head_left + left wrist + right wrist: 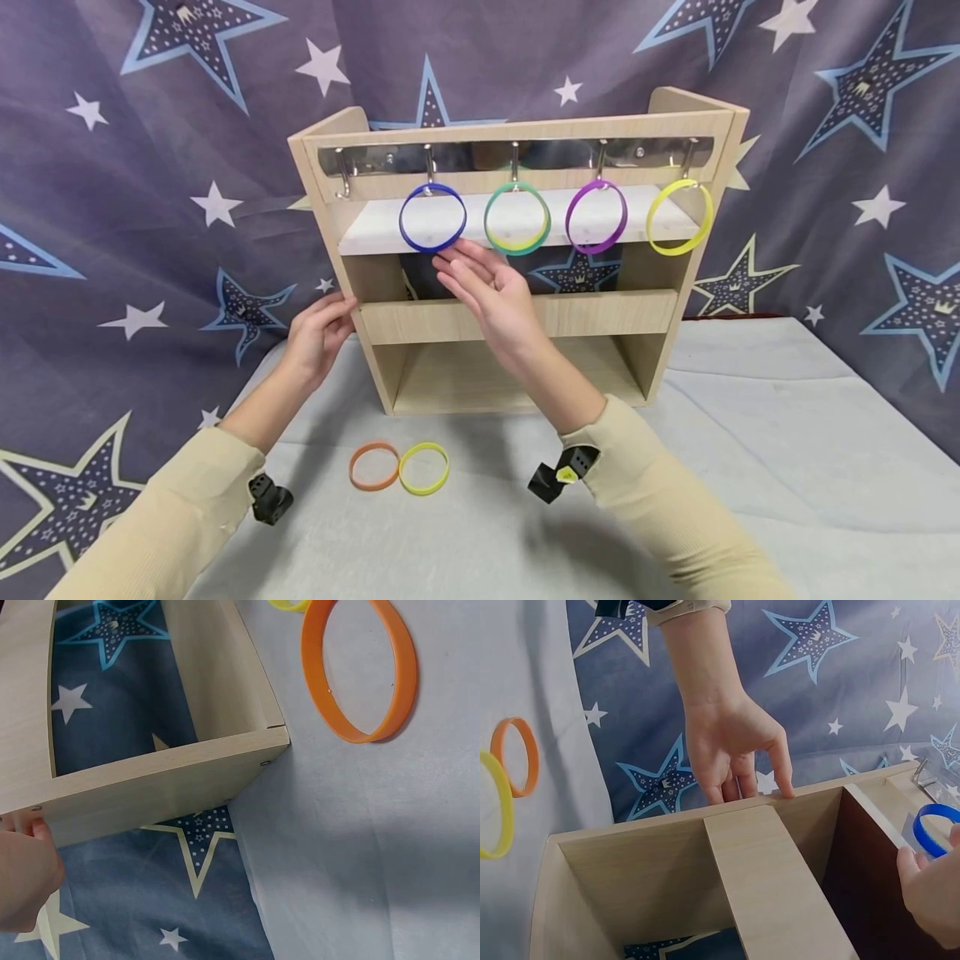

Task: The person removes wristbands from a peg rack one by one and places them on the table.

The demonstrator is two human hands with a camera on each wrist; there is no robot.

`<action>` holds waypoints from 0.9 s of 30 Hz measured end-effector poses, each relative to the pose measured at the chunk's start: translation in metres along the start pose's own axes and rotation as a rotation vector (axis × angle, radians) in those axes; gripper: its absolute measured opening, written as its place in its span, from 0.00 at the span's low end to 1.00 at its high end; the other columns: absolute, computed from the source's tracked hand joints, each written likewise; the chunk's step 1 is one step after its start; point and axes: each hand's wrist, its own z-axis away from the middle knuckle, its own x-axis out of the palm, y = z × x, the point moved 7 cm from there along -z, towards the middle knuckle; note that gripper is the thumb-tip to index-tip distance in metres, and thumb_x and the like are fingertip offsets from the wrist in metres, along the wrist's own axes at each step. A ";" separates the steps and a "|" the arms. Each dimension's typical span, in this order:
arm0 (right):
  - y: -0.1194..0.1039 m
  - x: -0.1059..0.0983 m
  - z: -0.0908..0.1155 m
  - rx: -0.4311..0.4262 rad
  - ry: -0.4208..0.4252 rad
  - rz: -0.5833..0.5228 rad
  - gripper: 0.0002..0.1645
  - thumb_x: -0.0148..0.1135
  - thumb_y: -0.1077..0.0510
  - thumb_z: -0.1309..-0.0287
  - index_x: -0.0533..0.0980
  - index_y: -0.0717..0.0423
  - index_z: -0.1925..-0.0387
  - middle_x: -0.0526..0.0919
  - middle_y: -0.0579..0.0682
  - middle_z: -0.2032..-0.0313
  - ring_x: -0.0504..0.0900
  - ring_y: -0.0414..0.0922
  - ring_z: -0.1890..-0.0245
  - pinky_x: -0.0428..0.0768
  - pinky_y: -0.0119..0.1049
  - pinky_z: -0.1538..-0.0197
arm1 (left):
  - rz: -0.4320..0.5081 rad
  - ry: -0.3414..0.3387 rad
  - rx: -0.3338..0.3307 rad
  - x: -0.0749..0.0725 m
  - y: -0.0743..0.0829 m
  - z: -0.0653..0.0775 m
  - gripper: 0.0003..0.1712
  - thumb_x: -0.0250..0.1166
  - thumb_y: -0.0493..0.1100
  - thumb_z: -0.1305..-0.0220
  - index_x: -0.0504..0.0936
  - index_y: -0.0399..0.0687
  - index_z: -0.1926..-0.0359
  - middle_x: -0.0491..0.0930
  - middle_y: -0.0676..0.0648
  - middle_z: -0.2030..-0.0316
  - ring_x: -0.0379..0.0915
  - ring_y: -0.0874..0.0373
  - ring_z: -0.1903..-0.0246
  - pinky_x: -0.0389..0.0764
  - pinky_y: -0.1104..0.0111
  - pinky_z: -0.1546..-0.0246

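A blue wristband (432, 218) hangs from the second hook of a metal hook strip (472, 157) on a small wooden shelf unit (517, 317). My right hand (495, 296), palm up with fingers extended, has its fingertips right at the band's lower edge. My left hand (318, 333) rests against the unit's left side panel, its thumb tip on the front edge and its fingertips on the outer face. Further right along the strip hang a green wristband (487, 221) with yellow showing inside its lower part, a purple wristband (567, 221) and a yellow wristband (708, 218).
On the grey cloth (480, 533) in front of the unit, an orange wristband (352, 471) lies beside another yellow wristband (447, 471). The leftmost hook (342, 171) bears no band. A star-patterned curtain (225, 125) hangs behind the unit.
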 end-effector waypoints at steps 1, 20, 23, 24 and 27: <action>0.000 0.000 -0.001 0.002 0.013 -0.011 0.23 0.48 0.69 0.32 0.62 0.69 0.37 0.74 0.63 0.42 0.75 0.55 0.38 0.76 0.35 0.39 | 0.002 0.002 0.000 0.000 0.000 0.000 0.05 0.54 0.33 0.32 0.75 0.43 0.58 0.81 0.53 0.62 0.77 0.67 0.57 0.78 0.79 0.52; 0.012 0.007 -0.014 0.039 0.283 -0.241 0.10 0.56 0.76 0.41 0.78 0.61 0.65 0.84 0.47 0.73 0.85 0.40 0.70 0.77 0.46 0.39 | 0.008 0.007 -0.003 0.000 0.001 0.000 0.05 0.55 0.34 0.33 0.77 0.45 0.60 0.80 0.53 0.62 0.77 0.66 0.58 0.78 0.79 0.52; 0.011 0.009 -0.014 0.048 0.303 -0.279 0.12 0.56 0.75 0.41 0.79 0.58 0.71 0.85 0.47 0.75 0.85 0.40 0.71 0.76 0.45 0.39 | 0.008 0.006 -0.004 0.000 0.001 0.001 0.05 0.55 0.34 0.33 0.77 0.45 0.60 0.80 0.53 0.62 0.77 0.66 0.58 0.78 0.79 0.52; 0.011 0.010 -0.015 0.051 0.306 -0.292 0.13 0.56 0.75 0.41 0.79 0.57 0.72 0.85 0.47 0.76 0.86 0.40 0.72 0.77 0.45 0.40 | 0.012 0.006 -0.007 0.000 0.001 0.001 0.05 0.56 0.34 0.33 0.77 0.45 0.60 0.80 0.53 0.62 0.77 0.66 0.58 0.78 0.79 0.52; 0.010 0.012 -0.015 0.069 0.310 -0.318 0.13 0.56 0.74 0.40 0.78 0.57 0.71 0.85 0.47 0.76 0.86 0.40 0.71 0.79 0.42 0.41 | 0.011 0.007 -0.011 -0.001 0.001 0.001 0.05 0.56 0.34 0.33 0.78 0.46 0.61 0.80 0.53 0.61 0.77 0.66 0.57 0.78 0.79 0.52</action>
